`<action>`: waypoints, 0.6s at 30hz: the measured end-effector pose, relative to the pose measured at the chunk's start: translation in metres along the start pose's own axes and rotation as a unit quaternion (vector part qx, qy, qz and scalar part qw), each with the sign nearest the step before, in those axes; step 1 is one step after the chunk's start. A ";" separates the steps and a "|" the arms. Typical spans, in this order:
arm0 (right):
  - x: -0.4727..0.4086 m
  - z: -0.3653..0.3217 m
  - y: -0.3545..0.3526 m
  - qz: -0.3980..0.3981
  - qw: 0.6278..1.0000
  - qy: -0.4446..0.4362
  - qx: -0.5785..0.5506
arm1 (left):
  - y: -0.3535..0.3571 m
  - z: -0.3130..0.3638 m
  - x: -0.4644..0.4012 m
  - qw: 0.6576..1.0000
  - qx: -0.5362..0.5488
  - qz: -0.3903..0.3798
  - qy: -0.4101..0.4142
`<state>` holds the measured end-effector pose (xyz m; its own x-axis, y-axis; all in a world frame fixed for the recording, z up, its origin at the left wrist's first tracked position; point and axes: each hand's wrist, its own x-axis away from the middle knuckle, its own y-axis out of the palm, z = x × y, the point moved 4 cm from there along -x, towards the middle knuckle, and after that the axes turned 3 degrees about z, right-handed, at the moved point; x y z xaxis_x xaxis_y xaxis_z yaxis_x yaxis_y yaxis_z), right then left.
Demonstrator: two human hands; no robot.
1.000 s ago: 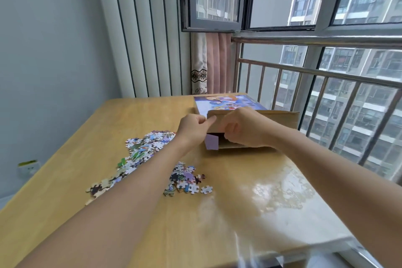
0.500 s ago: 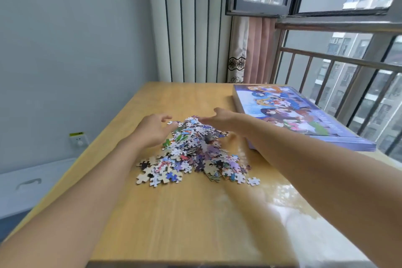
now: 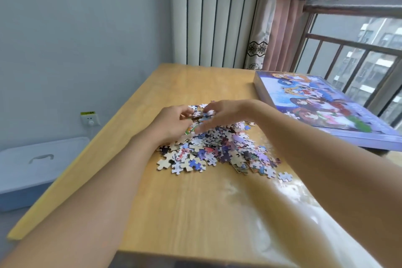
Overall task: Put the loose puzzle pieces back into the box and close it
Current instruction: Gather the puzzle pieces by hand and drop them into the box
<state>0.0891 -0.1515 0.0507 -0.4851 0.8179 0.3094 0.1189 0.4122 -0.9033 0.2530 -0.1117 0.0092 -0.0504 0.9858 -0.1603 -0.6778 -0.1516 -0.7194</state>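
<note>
A heap of loose puzzle pieces (image 3: 219,148) lies in the middle of the wooden table (image 3: 195,206). My left hand (image 3: 171,125) and my right hand (image 3: 224,115) meet over the heap's far side. Their curled fingers hold a small clump of pieces (image 3: 199,115) between them, just above the heap. The right hand's lower fingers are blurred. One piece (image 3: 285,176) lies apart at the heap's near right. The flat puzzle box (image 3: 322,111), blue-purple with a cartoon picture on top, lies shut at the table's right side, beyond my right forearm.
A wall socket (image 3: 90,119) and a pale blue lidded bin (image 3: 32,167) on the floor are left of the table. A curtain (image 3: 274,35) and a window railing (image 3: 352,50) stand behind the box. Glare covers the table's near right.
One second ago both hands were at the box's end flap. They then spread on either side of the heap, and now they have drawn together and hold a clump of pieces.
</note>
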 end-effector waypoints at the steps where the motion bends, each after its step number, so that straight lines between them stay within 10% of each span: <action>1: 0.003 0.000 0.001 -0.011 1.000 0.013 0.023 | -0.002 0.002 0.001 1.000 -0.010 -0.001 0.004; 18: 0.018 0.006 0.008 0.118 0.991 -0.023 -0.052 | 0.000 0.010 0.011 0.978 0.203 -0.038 -0.001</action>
<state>0.0756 -0.1357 0.0472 -0.4718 0.8784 0.0767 0.3214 0.2524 -0.9127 0.2453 -0.1003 0.0141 0.0099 0.9934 -0.1144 -0.9150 -0.0371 -0.4017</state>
